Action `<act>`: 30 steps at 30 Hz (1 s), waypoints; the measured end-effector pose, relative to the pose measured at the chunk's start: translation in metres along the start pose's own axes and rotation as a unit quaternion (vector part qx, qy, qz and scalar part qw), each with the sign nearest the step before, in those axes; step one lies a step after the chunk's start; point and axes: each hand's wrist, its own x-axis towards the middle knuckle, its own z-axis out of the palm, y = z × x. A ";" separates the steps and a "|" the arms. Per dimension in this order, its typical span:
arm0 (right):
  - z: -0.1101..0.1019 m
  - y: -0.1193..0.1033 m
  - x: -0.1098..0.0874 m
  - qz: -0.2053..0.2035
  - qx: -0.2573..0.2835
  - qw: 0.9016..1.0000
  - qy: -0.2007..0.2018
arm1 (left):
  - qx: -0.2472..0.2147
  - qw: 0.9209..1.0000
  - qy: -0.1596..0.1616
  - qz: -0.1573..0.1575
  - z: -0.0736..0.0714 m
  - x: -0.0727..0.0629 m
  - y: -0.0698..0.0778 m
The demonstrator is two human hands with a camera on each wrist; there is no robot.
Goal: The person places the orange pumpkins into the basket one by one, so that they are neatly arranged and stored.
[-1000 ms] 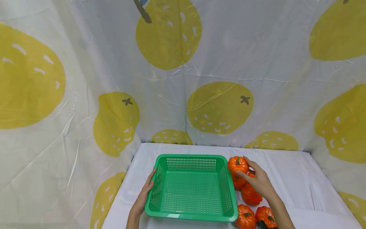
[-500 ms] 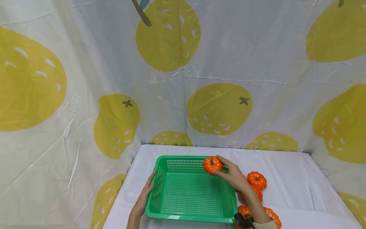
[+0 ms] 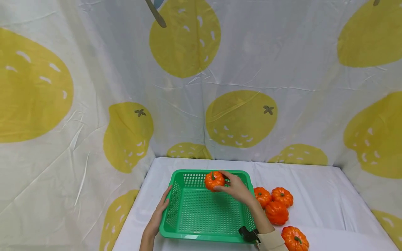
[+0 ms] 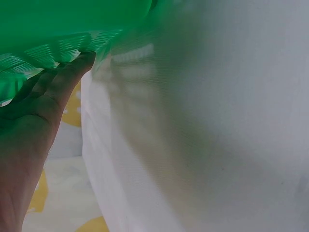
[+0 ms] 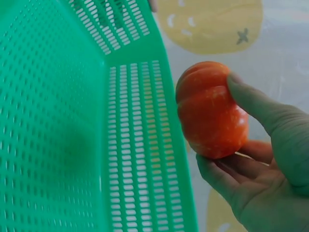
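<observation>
A small orange pumpkin (image 3: 214, 181) with a green stem is pinched between the thumb and fingers of my right hand (image 3: 233, 186). In the head view it overlaps the back part of a green perforated basket (image 3: 207, 237). The right wrist view shows the ribbed pumpkin (image 5: 210, 111) level with the basket's rim (image 5: 169, 106), thumb on one side and fingers beneath. My left hand (image 3: 157, 214) rests against the basket's left side. Seen from the left wrist, its fingers (image 4: 67, 79) lie nearly straight along the slotted outer wall.
Several more orange pumpkins (image 3: 276, 212) lie on the white cloth (image 3: 320, 202) to the right of the basket, one pumpkin (image 3: 295, 238) nearer the front. A white curtain (image 3: 298, 115) printed with yellow fruit hangs behind the table and along its sides.
My right hand has carried the pumpkin leftward from beside the basket's right rim to over its back part, uncovering the pumpkins at right. The left hand and the basket have stayed in place.
</observation>
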 end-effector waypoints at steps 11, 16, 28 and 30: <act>0.024 -0.004 0.018 -0.018 0.011 0.999 -0.036 | -0.001 1.000 -0.001 -0.004 -0.001 -0.001 -0.001; 0.029 -0.008 0.027 -0.018 0.005 0.999 -0.044 | 0.001 1.000 -0.003 -0.005 -0.001 0.000 0.001; 0.043 -0.005 0.042 -0.040 0.015 0.996 -0.082 | 0.002 1.000 0.000 -0.010 0.000 0.000 0.002; 0.046 -0.003 0.043 -0.045 0.007 0.995 -0.085 | 0.003 1.000 0.002 -0.009 0.000 0.000 0.002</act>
